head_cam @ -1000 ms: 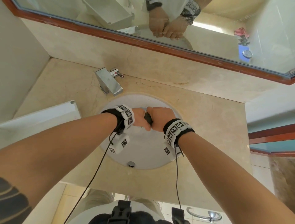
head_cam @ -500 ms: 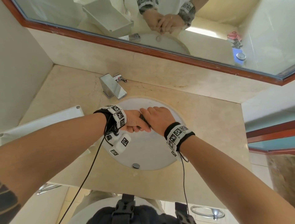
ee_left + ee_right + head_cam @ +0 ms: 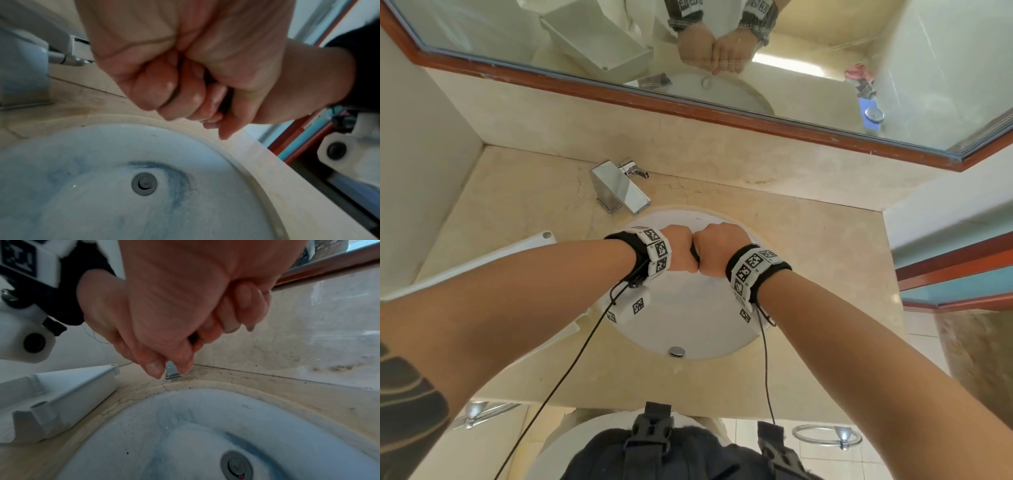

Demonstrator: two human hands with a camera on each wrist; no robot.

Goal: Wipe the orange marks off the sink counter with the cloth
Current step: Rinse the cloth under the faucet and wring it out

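Both hands hang as fists above the white sink basin (image 3: 688,325), knuckles pressed together. My left hand (image 3: 681,253) and right hand (image 3: 717,253) grip a dark cloth (image 3: 693,252) between them. Only a thin dark sliver of the cloth shows between the curled fingers in the left wrist view (image 3: 225,104) and the right wrist view (image 3: 193,337). The fingers look wet. The beige stone counter (image 3: 808,257) surrounds the basin. I make out no orange mark on the counter parts in view.
A chrome faucet (image 3: 619,188) stands behind the basin. A white plastic tray (image 3: 482,260) lies on the counter to the left. The drain plug (image 3: 676,351) is at the near side of the basin, which carries bluish smears. A mirror (image 3: 722,51) hangs above the backsplash.
The fists have turned against each other around the cloth and now butt knuckle to knuckle. Less of the cloth shows than a second ago. Both hands stay over the basin.
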